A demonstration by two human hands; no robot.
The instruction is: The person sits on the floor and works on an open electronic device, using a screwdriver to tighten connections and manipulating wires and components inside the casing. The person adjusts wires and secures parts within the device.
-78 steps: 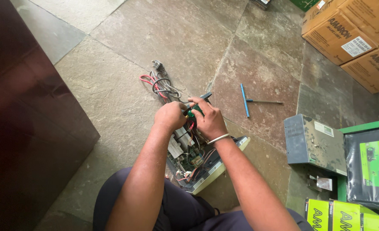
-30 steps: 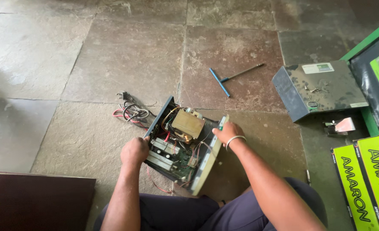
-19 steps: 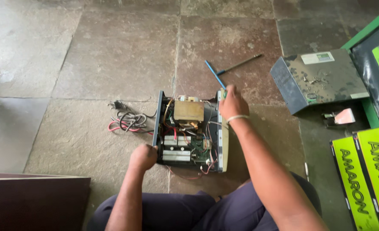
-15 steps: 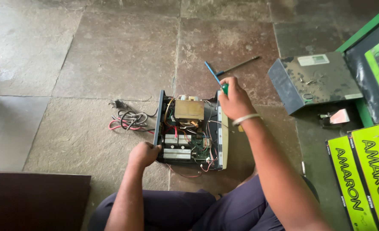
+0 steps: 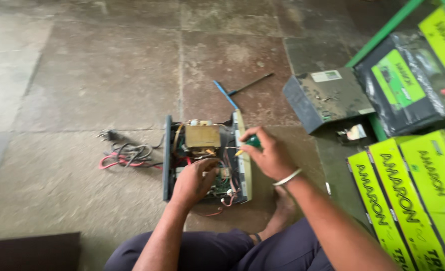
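An opened electronic unit [image 5: 168,150] lies on the stone floor in front of me, with a brass-coloured transformer [image 5: 202,136] and circuit boards exposed. My left hand [image 5: 193,181] rests inside it on the near boards, fingers curled. My right hand [image 5: 267,156] hovers at the unit's right wall, closed around a green-handled screwdriver [image 5: 251,142] whose tip points into the case. A bangle circles my right wrist.
Red and black cables with a plug [image 5: 124,153] trail left of the unit. A blue T-handle tool [image 5: 235,92] lies beyond it. A grey metal cover [image 5: 328,98] sits to the right, beside yellow-green boxes [image 5: 413,190] and wrapped black batteries [image 5: 408,80].
My right hand came back from the blue tool's side to the unit's right wall with the screwdriver. My left hand moved from the case's near edge into the boards.
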